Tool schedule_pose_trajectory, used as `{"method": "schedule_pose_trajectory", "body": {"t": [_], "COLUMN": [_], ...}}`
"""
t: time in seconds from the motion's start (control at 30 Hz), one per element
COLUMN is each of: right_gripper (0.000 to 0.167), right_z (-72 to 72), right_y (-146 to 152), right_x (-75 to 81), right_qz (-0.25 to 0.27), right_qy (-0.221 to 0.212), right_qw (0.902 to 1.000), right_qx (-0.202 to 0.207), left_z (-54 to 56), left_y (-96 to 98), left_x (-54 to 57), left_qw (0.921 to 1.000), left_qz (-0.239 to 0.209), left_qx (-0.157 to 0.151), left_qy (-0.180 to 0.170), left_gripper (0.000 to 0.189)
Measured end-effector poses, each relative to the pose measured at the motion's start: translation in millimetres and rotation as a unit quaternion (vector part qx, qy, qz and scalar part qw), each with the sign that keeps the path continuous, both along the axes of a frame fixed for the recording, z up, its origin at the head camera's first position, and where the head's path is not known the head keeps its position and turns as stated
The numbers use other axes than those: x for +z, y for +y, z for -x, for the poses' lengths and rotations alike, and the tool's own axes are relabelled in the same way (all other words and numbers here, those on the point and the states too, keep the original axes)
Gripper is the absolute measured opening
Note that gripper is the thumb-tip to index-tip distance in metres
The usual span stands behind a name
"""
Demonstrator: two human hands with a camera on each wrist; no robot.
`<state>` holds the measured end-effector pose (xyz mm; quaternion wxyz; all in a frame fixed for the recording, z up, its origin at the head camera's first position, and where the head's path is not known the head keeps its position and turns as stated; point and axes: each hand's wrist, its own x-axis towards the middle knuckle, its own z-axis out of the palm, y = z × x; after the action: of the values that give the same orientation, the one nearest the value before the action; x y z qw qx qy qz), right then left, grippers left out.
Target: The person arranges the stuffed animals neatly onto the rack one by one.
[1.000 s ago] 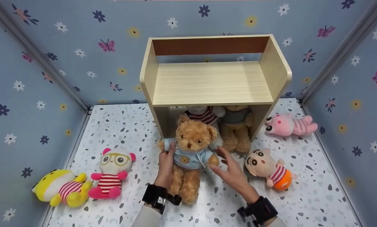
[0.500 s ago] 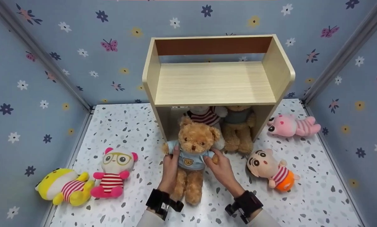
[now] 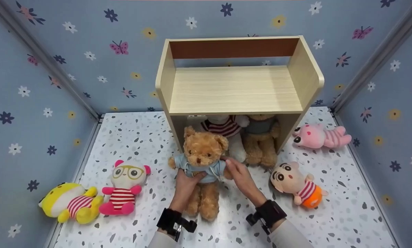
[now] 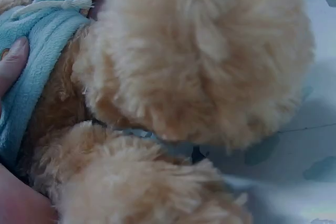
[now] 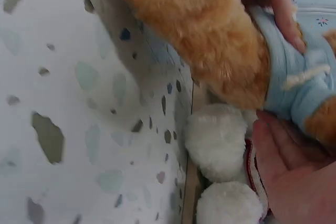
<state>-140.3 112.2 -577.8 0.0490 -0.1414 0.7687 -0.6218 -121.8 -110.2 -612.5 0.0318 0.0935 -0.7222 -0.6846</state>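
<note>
Bear [image 3: 206, 148], one, brown in blue shirt, nearest, held upright: left hand [image 3: 185, 184] gripping low at the side, thumb across the shirt front; right hand [image 3: 244, 176] with fingers nearly straight, laid against the opposite side by the arm. Position just before left part of lower compartment, not yet inside. On speckled desk [image 3: 130, 234], lying: yellow doll [image 3: 59, 201], panda doll [image 3: 123, 194] leftward; orange-shorts doll [image 3: 297, 184], then pink doll [image 3: 317, 136] rightward. Four loose. Farther, one shelf [image 3: 236, 89]; within, two: striped-shirt toy [image 3: 223, 128], grey-shirt bear [image 3: 259, 144]. Judged part-way: two stowed, one in hand, four apparently left. Behind, flowered wall [image 3: 206, 12].
</note>
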Motion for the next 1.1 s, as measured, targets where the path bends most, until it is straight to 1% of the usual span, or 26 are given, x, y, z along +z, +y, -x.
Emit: {"method": "schedule_pose_trajectory", "body": {"t": [0.07, 0.1, 0.13, 0.17, 0.2, 0.23, 0.3, 0.33, 0.37, 0.4, 0.43, 0.47, 0.5, 0.53, 0.63, 0.7, 0.77, 0.87, 0.93, 1.0, 1.03, 1.1], "right_gripper": [0.043, 0.041, 0.037, 0.033, 0.028, 0.024, 0.018, 0.017, 0.017, 0.019, 0.022, 0.025, 0.029, 0.031, 0.033, 0.033, 0.034, 0.035, 0.035, 0.035, 0.038, 0.040], "right_z": [12.4, 19.7, 27.7, 36.0, 44.2, 52.3, 66.2, 72.2, 77.7, 82.3, 86.6, 90.1, 93.1, 95.5, 99.9, 100.9, 100.4, 97.7, 95.5, 94.2, 93.7, 92.5], "right_y": [0.9, 1.0, 0.8, 0.3, -0.3, -1.0, -2.4, -3.2, -3.8, -4.2, -4.9, -5.3, -5.6, -5.8, -5.1, -4.1, -2.6, -0.7, 1.4, 4.2, 5.5, 7.6], "right_x": [4.2, 6.3, 7.7, 8.9, 9.7, 10.0, 9.0, 7.6, 5.5, 2.7, -0.5, -3.7, -7.2, -10.5, -20.5, -27.2, -32.5, -37.7, -38.1, -37.5, -36.7, -34.6], "right_qz": [-0.022, -0.052, -0.092, -0.140, -0.191, -0.242, -0.329, -0.364, -0.389, -0.408, -0.422, -0.431, -0.437, -0.439, -0.433, -0.430, -0.425, -0.429, -0.432, -0.435, -0.435, -0.423], "right_qy": [0.041, 0.073, 0.111, 0.155, 0.199, 0.246, 0.321, 0.351, 0.373, 0.388, 0.399, 0.404, 0.408, 0.412, 0.422, 0.421, 0.411, 0.380, 0.359, 0.336, 0.322, 0.281], "right_qw": [0.9988, 0.9956, 0.9887, 0.9764, 0.9590, 0.9354, 0.8836, 0.8582, 0.8373, 0.8211, 0.8091, 0.8010, 0.7958, 0.7932, 0.7904, 0.7914, 0.7993, 0.8131, 0.8224, 0.8316, 0.8382, 0.8598], "right_qx": [-0.013, -0.027, -0.041, -0.055, -0.067, -0.076, -0.086, -0.090, -0.092, -0.093, -0.094, -0.094, -0.094, -0.094, -0.098, -0.104, -0.107, -0.099, -0.090, -0.077, -0.069, -0.055], "left_z": [0.8, 1.1, 1.8, 1.8, 1.6, 1.4, 0.8, 0.2, -0.3, -0.6, -0.6, -0.7, -0.7, -0.8, -1.1, -1.3, -1.2, 0.1, 2.6, 8.2, 11.5, 19.6], "left_y": [-3.3, -4.6, -5.9, -6.9, -7.8, -8.5, -9.0, -9.2, -9.1, -9.0, -9.1, -9.2, -9.4, -9.6, -10.5, -11.3, -12.0, -11.8, -9.3, -4.4, -1.5, 4.6], "left_x": [-2.2, -3.2, -4.4, -5.4, -6.3, -7.0, -7.1, -6.9, -6.7, -6.5, -6.1, -5.9, -5.8, -6.2, -5.9, -5.4, -4.9, -3.5, -1.6, 2.0, 4.7, 11.5], "left_qw": [0.9998, 0.9996, 0.9994, 0.9991, 0.9989, 0.9987, 0.9985, 0.9984, 0.9983, 0.9983, 0.9983, 0.9983, 0.9982, 0.9983, 0.9981, 0.9978, 0.9975, 0.9969, 0.9971, 0.9972, 0.9972, 0.9972], "left_qz": [-0.006, -0.008, -0.010, -0.011, -0.012, -0.012, -0.017, -0.015, -0.016, -0.017, -0.019, -0.020, -0.021, -0.020, -0.028, -0.033, -0.037, -0.042, -0.046, -0.051, -0.052, -0.052], "left_qx": [0.018, 0.026, 0.033, 0.039, 0.044, 0.047, 0.052, 0.054, 0.055, 0.055, 0.055, 0.055, 0.056, 0.055, 0.055, 0.058, 0.060, 0.065, 0.061, 0.055, 0.051, 0.041], "left_qy": [0.005, 0.007, 0.010, 0.011, 0.011, 0.011, 0.010, 0.009, 0.008, 0.009, 0.008, 0.008, 0.006, 0.006, 0.001, -0.004, -0.009, -0.013, -0.006, 0.007, 0.015, 0.033], "left_gripper": [0.084, 0.083, 0.081, 0.080, 0.080, 0.080, 0.079, 0.080, 0.080, 0.081, 0.081, 0.081, 0.081, 0.081, 0.082, 0.083, 0.085, 0.087, 0.086, 0.085, 0.085, 0.083]}}
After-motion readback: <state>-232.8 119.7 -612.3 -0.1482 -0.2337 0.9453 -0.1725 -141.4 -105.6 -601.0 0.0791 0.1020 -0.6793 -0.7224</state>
